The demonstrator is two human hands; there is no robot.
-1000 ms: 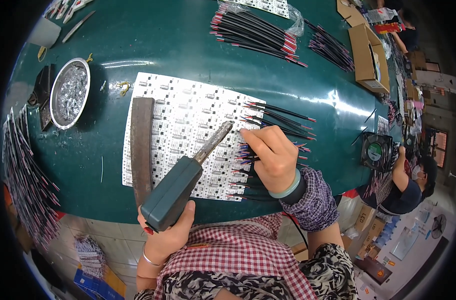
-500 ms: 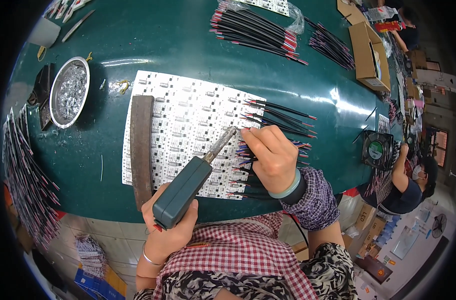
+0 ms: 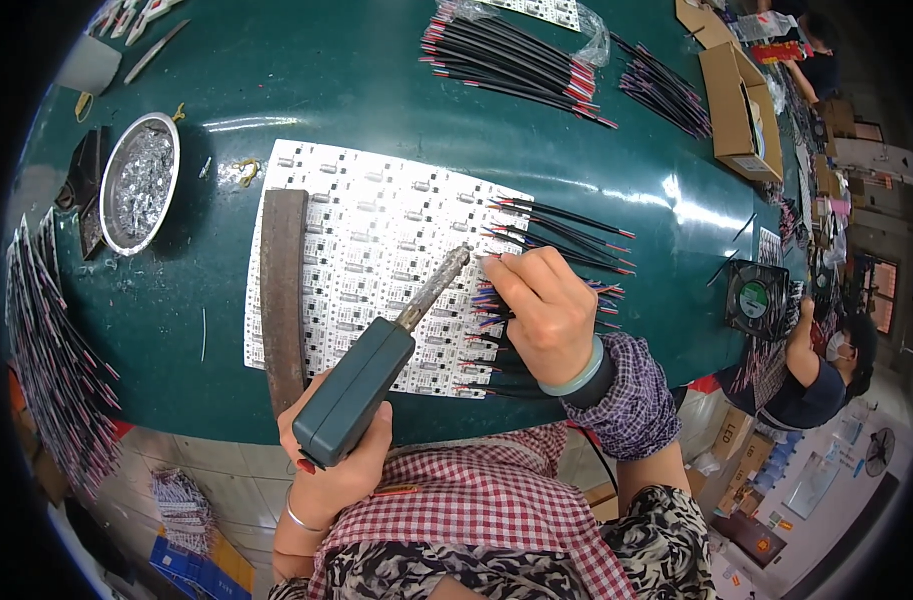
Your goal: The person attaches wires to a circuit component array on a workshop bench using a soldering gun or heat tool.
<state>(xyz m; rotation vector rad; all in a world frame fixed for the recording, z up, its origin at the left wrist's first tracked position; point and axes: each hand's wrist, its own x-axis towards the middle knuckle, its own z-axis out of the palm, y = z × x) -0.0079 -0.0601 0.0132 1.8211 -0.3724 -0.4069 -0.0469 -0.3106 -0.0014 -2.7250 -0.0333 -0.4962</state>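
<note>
My left hand [image 3: 342,478] is closed round a dark green soldering gun [image 3: 357,392]. Its metal tip stops a little left of my right fingertips, over a white sheet of circuit boards [image 3: 377,215]. The fingers of my right hand [image 3: 549,315] are pinched on a thin wire at the sheet's right edge; the fingers mostly hide it. Black-sleeved wires [image 3: 575,226] stick out to the right from that edge, above and below this hand. Across the sheet's left part lies a brown metal bar [image 3: 284,285].
A metal bowl of shiny scraps [image 3: 142,185] stands at the left, near a hanging bundle of wires [image 3: 62,370]. At the back lie more wire bundles [image 3: 507,65] and an open cardboard box [image 3: 739,110]. A black fan [image 3: 757,300] stands at the right, near another person [image 3: 812,375].
The soldering gun has shifted slightly left, and its tip has drawn a little away from my right fingertips. My right hand stays almost where it was.
</note>
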